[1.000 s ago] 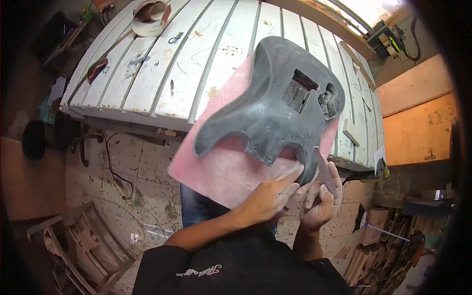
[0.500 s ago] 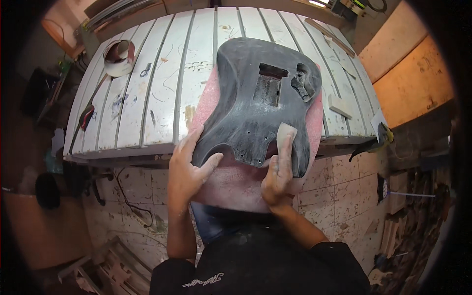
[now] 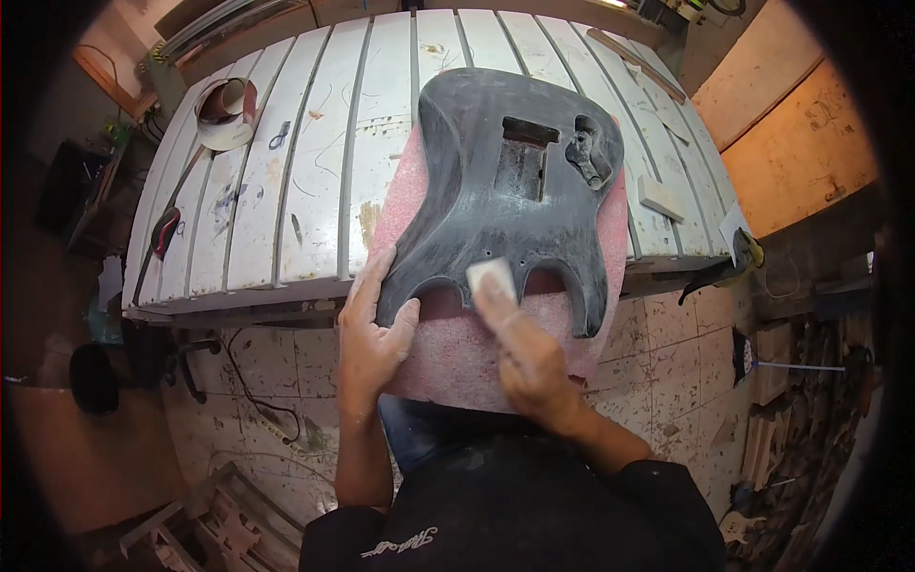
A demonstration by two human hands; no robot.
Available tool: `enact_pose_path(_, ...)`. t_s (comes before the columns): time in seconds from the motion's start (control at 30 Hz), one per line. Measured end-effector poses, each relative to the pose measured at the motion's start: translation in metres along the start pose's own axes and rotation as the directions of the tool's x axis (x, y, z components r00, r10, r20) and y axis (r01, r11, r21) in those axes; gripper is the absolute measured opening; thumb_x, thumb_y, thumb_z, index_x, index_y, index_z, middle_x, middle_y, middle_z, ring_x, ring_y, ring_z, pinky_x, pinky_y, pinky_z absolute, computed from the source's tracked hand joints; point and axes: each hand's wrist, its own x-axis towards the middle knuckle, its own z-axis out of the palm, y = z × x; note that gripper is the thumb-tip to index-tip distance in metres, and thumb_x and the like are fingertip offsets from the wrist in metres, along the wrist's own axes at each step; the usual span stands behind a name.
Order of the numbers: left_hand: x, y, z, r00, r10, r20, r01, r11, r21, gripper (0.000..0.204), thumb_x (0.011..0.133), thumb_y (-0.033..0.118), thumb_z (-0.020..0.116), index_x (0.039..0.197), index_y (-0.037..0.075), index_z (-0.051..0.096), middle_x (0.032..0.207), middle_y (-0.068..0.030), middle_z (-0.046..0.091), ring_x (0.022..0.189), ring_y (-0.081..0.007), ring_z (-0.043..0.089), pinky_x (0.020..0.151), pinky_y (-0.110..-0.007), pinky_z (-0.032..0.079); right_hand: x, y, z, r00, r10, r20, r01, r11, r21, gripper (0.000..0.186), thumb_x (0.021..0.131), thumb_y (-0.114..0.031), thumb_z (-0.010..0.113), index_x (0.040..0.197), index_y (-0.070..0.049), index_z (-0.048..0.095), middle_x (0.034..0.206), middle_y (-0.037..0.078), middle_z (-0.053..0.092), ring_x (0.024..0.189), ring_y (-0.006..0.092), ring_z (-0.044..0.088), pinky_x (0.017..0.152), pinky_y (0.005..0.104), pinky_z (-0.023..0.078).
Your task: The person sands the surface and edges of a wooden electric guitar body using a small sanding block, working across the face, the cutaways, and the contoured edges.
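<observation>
A dark, scuffed electric guitar body (image 3: 491,214) with cut-out cavities lies on a pink padded sheet (image 3: 457,367) that overhangs the table's near edge. My left hand (image 3: 372,338) grips the body's lower left horn, fingers along the outer edge and thumb by the inner curve. My right hand (image 3: 524,357) presses a small pale rectangular pad (image 3: 489,275) flat on the body near the neck pocket and its screw holes, fingertips on the pad.
The white slatted table (image 3: 305,191) holds a roll of abrasive strip (image 3: 224,133), a red and black tool (image 3: 166,234), a wooden block (image 3: 660,198) and thin strips (image 3: 639,62). Wooden pieces (image 3: 200,529) lie at lower left; more wood stands lower right. Cables cross the tiled floor.
My left hand left the right horn and took hold of the left one. My right hand, with the pale pad, moved from the right horn leftward to the neck pocket area.
</observation>
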Motion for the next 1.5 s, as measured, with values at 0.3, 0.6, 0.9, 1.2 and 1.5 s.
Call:
enact_pose_path(0.3,0.001,0.003,0.002,1.000,0.027,-0.004,-0.027,1.000,0.002,0.063,0.087,0.007,0.074,0.147,-0.005,0.059,0.146,-0.0265,0.063,0.137,-0.0373,0.062,0.117,-0.042,0.045,0.011,-0.022,-0.018,0.972,0.084,0.218,-0.043,0.981,-0.187,0.065,0.086,0.005,0.058,0.150,-0.004,0.059,0.155,0.022,0.057,0.122,0.0411,0.069,0.094,0.0443,0.062)
enact_pose_path(0.6,0.002,0.003,0.001,0.999,0.048,-0.008,-0.048,0.999,0.001,0.063,0.086,0.007,0.073,0.146,-0.004,0.060,0.145,-0.0260,0.064,0.136,-0.0373,0.063,0.116,-0.042,0.046,0.026,-0.044,-0.027,0.871,0.243,0.428,-0.150,0.959,-0.239,0.067,0.085,0.008,0.052,0.151,-0.005,0.058,0.154,0.023,0.057,0.131,0.0409,0.065,0.105,0.0438,0.058)
enact_pose_path(0.9,0.002,0.003,0.002,1.000,0.020,-0.015,-0.021,0.999,-0.043,0.066,0.083,0.007,0.073,0.147,-0.003,0.060,0.143,-0.0266,0.065,0.133,-0.0379,0.065,0.115,-0.042,0.048,0.035,-0.040,-0.040,0.843,0.255,0.473,-0.104,0.941,-0.323,0.067,0.088,0.009,0.051,0.153,-0.004,0.055,0.148,0.025,0.062,0.120,0.0424,0.070,0.106,0.0458,0.056)
enact_pose_path(1.2,0.004,0.003,0.003,0.997,0.060,-0.050,-0.058,0.997,0.050,0.069,0.078,0.009,0.078,0.145,-0.003,0.062,0.138,-0.0278,0.068,0.128,-0.0371,0.068,0.112,-0.042,0.051,0.036,0.009,-0.042,0.976,0.033,0.217,0.040,0.947,-0.320,0.059,0.093,-0.003,0.055,0.150,-0.013,0.059,0.105,0.023,0.075,0.083,0.0483,0.073,0.079,0.0618,0.059)
enact_pose_path(1.5,0.043,-0.006,-0.036,0.954,0.049,-0.297,0.006,0.984,0.180,0.047,0.083,0.010,0.087,0.128,-0.002,0.076,0.127,-0.0220,0.076,0.113,-0.0282,0.075,0.102,-0.037,0.056,0.060,0.070,-0.122,0.921,0.388,-0.041,-0.389,0.921,-0.002,0.045,0.098,-0.006,0.054,0.139,-0.005,0.072,0.104,0.016,0.079,0.094,0.0252,0.074,0.086,0.0357,0.058)
